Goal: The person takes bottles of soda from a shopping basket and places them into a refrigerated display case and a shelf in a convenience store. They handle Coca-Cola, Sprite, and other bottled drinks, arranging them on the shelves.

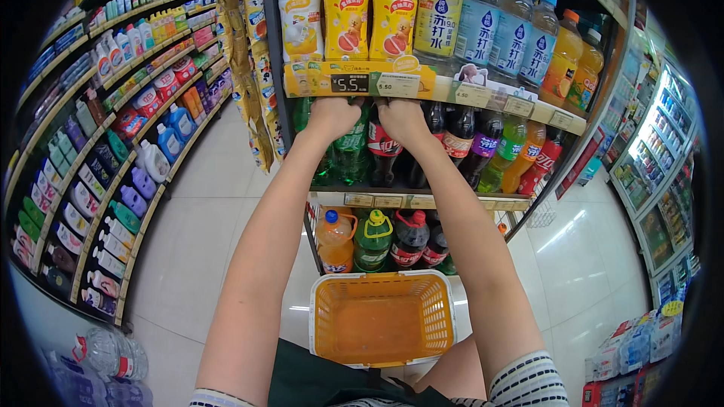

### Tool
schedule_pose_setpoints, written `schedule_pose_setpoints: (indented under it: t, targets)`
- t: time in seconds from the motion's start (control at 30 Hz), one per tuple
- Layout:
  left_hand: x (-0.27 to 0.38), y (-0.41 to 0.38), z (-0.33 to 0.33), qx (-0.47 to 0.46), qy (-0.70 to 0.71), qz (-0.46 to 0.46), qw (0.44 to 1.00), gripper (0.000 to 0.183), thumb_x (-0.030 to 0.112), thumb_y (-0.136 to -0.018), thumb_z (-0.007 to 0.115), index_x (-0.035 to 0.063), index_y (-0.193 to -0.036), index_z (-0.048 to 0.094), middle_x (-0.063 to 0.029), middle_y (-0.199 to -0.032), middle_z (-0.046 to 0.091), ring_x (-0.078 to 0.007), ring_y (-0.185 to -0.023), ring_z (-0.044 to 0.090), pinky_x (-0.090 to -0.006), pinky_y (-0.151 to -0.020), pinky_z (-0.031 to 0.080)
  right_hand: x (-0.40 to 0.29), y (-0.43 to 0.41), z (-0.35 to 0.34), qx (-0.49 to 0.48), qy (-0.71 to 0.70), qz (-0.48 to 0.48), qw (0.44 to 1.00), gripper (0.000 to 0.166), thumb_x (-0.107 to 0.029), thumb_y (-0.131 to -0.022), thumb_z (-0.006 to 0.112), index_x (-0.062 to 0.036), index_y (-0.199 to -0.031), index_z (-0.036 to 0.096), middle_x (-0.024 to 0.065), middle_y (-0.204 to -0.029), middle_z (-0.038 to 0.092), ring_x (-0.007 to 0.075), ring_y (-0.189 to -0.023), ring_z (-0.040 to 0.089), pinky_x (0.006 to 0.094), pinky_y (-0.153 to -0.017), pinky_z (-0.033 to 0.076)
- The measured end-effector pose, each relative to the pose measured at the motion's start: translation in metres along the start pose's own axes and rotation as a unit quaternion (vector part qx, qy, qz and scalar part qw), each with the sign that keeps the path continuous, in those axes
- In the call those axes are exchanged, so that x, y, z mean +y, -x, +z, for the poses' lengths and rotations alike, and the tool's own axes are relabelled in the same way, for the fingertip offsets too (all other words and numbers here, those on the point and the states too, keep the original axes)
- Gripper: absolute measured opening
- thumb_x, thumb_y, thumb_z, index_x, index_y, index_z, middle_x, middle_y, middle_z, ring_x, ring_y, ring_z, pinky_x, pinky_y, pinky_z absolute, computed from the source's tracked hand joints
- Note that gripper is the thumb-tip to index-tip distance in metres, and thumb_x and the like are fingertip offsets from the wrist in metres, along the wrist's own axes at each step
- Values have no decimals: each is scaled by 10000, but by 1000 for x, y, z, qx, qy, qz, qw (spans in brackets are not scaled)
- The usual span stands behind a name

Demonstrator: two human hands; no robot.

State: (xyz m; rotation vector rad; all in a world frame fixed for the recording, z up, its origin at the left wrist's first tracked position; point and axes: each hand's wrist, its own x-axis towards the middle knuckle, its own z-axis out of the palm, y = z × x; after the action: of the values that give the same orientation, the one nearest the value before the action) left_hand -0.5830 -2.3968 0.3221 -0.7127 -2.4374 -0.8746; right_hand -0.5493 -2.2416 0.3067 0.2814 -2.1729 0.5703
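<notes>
Both my hands reach into the middle shelf of soft-drink bottles, just under the price-label strip point(362, 86). My left hand point(335, 116) is at the upper part of the green soda bottles point(352, 152); its fingers are hidden behind the strip. Beside it, my right hand point(400, 118) is at the top of a cola bottle with a red label point(384, 138), its fingertips also out of sight. Whether either hand grips a bottle cannot be seen. Yellow-labelled juice bottles point(346, 17) stand on the shelf above. An orange plastic basket point(438, 316) with a white rim is below, between my forearms.
Large bottles, one with orange soda point(335, 240), stand on the bottom shelf. Hanging snack packets point(240, 68) flank the shelf's left side. Shelves of detergent bottles point(153, 161) curve along the left. At right are a glass-door fridge point(650, 152) and shrink-wrapped bottle packs point(633, 345).
</notes>
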Motion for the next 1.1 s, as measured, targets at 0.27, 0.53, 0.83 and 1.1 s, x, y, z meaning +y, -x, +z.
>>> schedule_pose_setpoints:
  t: [0.27, 0.53, 0.83, 1.1]
  targets:
    - [14, 0, -7, -47, -14, -83, 995, 416, 257, -830, 489, 17, -1167, 537, -254, -1186, 542, -412, -1093, 507, -443, -909, 424, -13, 24, -8, 98, -32, 75, 992, 296, -138, -848, 562, 95, -1028, 533, 305, -986, 558, 470, -956, 491, 470, -849, 400]
    - [17, 10, -8, -43, -2, -105, 994, 386, 262, -858, 496, -42, -1088, 558, -305, -1145, 532, -453, -983, 548, -491, -844, 441, 1, 40, -46, 239, 69, 106, 963, 343, -48, -777, 600, 106, -1046, 454, 269, -992, 480, 432, -935, 452, 481, -823, 365]
    - [68, 74, 29, 186, 48, 9, 981, 421, 176, -852, 569, -7, -1191, 399, -211, -1150, 398, -413, -807, 585, -436, -692, 496, 27, 21, -30, 184, -32, 108, 976, 274, -75, -781, 620, 56, -1009, 544, 272, -958, 589, 449, -935, 520, 478, -831, 407]
    - [83, 84, 45, 97, 143, 146, 974, 541, 81, -746, 648, 3, -1221, 401, -184, -1160, 426, -386, -966, 527, -417, -774, 475, -13, 49, -54, 196, -158, 98, 963, 243, -163, -832, 632, 33, -918, 516, 209, -778, 623, 400, -720, 599, 410, -656, 466]
